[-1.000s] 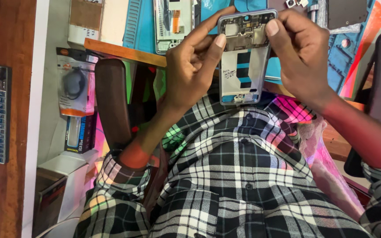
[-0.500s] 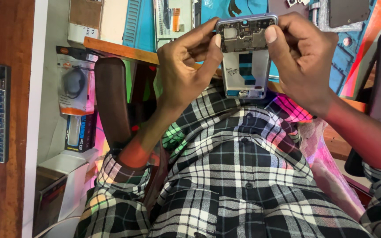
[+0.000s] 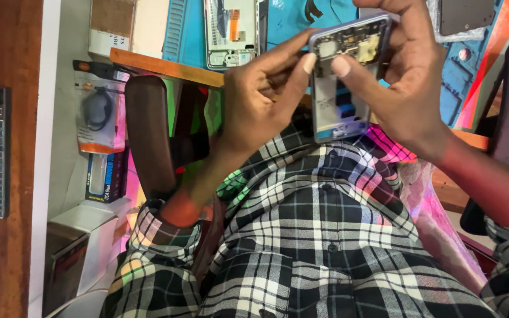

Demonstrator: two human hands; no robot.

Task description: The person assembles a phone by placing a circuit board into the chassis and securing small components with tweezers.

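An opened phone body (image 3: 343, 88) with bare internals is held upright over my lap, between my chest and the workbench. My left hand (image 3: 260, 100) grips its left edge, with the fingertips pressing near the top corner of the board. My right hand (image 3: 407, 82) wraps the right edge and top, thumb tip resting on the upper inside next to the left fingertips. The lower half of the frame shows a pale plate and a blue strip.
A blue work mat (image 3: 290, 23) on the wooden bench edge (image 3: 166, 68) carries another opened phone frame (image 3: 231, 32) and a dark back cover (image 3: 463, 15). Brown chair armrest (image 3: 148, 135) and packaged goods (image 3: 95, 112) stand at left. My checked shirt (image 3: 325, 247) fills the foreground.
Both hands have tilted and shifted the phone body slightly, and my right thumb has slid leftward onto the upper inside beside the left fingertips.
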